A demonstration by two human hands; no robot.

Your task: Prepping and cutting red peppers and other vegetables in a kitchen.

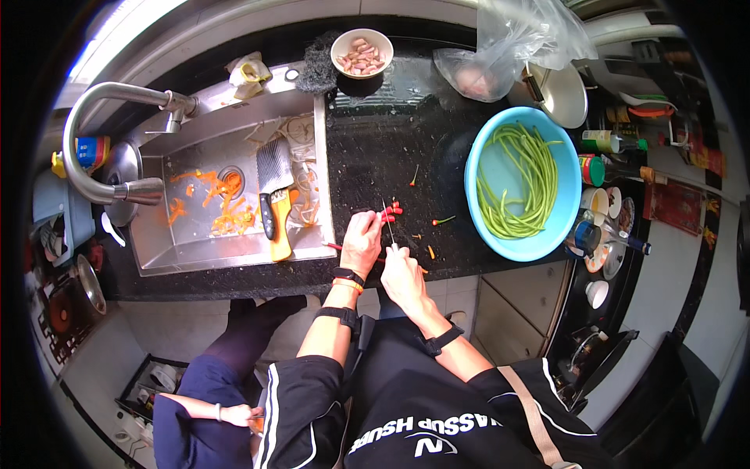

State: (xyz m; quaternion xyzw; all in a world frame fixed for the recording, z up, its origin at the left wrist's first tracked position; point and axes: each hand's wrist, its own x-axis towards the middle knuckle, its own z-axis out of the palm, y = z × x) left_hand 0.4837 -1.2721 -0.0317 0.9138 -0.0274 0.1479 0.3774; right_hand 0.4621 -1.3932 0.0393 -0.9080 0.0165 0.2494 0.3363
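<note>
My right hand point(404, 275) is closed around the handle of a small knife point(388, 225), its blade pointing away from me over the black counter. Beside it on the left, my left hand point(362, 237) has its fingers bent together against red chili pieces point(391, 211) near the blade. A thin red chili point(334, 246) lies just left of that hand. Chili stem ends point(443, 221) and small orange scraps are scattered to the right. Further right, long green beans point(530, 182) rest in a light blue basin point(471, 170).
A steel sink point(193, 252) at left holds a cleaver point(274, 170), an orange-handled peeler or tool point(281, 234) and peelings. A bowl of garlic cloves point(362, 55) and a plastic bag point(474, 76) stand at the back. Bottles line the right. Another person's arm point(199, 407) is at lower left.
</note>
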